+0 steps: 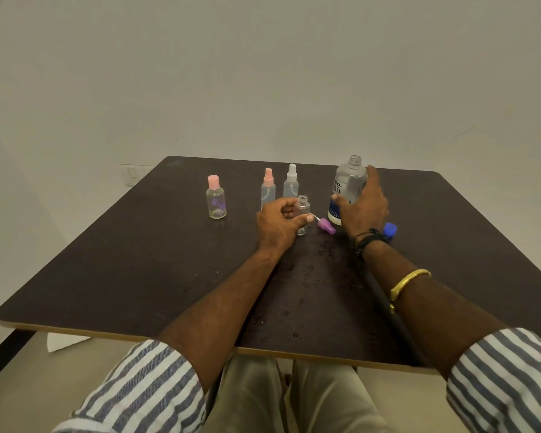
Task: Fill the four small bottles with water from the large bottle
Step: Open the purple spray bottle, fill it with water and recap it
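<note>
The dark tabletop [138, 260] fills the middle of the frame, and everything for the job sits in its upper centre. Damp-looking specks mark the surface lower down, between the two forearms.

The large bottle [347, 185] stands upright right of centre, its cap off and neck bare; the right hand [364, 207] is wrapped around its lower body, gripping it. A blue cap [389, 229] lies on the tabletop just behind that wrist (probably the large bottle's own).

Of the four small bottles, only one is open. That open small bottle [302, 210] stands at the centre, with the left hand [278, 223] closed around it, thumb across its front. Its purple spray top [326, 225], tube attached, lies on the tabletop just right of it, between the two hands.

The other three remain capped: a squat bottle with a pink cap [216, 198] at the upper left of the group, a pink-topped spray bottle [268, 189] and a white-topped spray bottle [291, 182] side by side behind the left hand. All three look clear, but I cannot tell whether they hold water.

My reading: the work is early, or at most midway. One bottle is uncapped and steadied, the source is in hand, and pouring has not yet begun here. The filling and recapping of this bottle remain, and perhaps the rest.
</note>
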Action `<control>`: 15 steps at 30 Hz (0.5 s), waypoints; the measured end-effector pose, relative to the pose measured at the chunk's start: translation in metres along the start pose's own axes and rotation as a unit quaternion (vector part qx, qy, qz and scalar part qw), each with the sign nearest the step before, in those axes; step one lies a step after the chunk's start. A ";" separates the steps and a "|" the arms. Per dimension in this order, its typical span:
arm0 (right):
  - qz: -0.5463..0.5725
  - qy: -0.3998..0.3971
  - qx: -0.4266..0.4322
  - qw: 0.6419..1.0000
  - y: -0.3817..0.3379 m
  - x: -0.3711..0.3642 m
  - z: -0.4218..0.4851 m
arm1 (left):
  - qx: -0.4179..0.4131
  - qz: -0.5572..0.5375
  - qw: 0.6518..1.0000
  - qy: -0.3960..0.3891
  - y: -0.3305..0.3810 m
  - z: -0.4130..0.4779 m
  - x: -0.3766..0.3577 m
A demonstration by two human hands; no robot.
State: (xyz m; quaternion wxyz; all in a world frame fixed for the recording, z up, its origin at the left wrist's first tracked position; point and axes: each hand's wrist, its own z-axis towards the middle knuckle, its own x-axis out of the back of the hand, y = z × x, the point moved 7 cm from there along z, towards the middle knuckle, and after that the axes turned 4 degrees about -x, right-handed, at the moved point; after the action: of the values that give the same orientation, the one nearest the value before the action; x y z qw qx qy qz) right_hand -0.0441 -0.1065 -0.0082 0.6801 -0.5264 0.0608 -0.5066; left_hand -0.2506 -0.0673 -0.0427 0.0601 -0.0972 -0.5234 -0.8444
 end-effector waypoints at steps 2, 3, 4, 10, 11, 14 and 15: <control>0.005 -0.004 0.001 1.000 0.001 -0.001 0.002 | -0.003 0.001 1.000 -0.003 0.001 0.000 0.000; 0.008 -0.005 0.003 1.000 0.001 -0.002 0.002 | -0.003 0.003 1.000 -0.005 0.001 0.000 -0.001; 0.011 -0.005 0.004 1.000 0.001 -0.001 0.002 | -0.003 0.005 1.000 -0.006 0.001 0.000 -0.001; 0.032 -0.008 0.019 0.999 0.001 -0.002 0.000 | 0.003 0.005 1.000 -0.003 0.000 0.001 -0.001; 0.033 -0.011 0.027 0.999 0.001 -0.002 -0.001 | 0.005 0.004 1.000 -0.003 0.000 0.001 -0.001; 0.012 -0.019 0.067 0.998 -0.003 -0.002 -0.005 | 0.006 0.001 1.000 0.001 0.000 0.002 0.000; -0.002 -0.022 0.083 0.996 -0.005 -0.002 -0.006 | 0.007 -0.002 1.000 0.003 0.000 0.002 0.001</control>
State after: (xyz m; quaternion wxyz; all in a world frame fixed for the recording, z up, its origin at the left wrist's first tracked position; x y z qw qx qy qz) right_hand -0.0521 -0.1085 -0.0075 0.7220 -0.4788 0.0029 -0.4995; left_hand -0.2514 -0.0656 -0.0417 0.0600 -0.0933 -0.5293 -0.8411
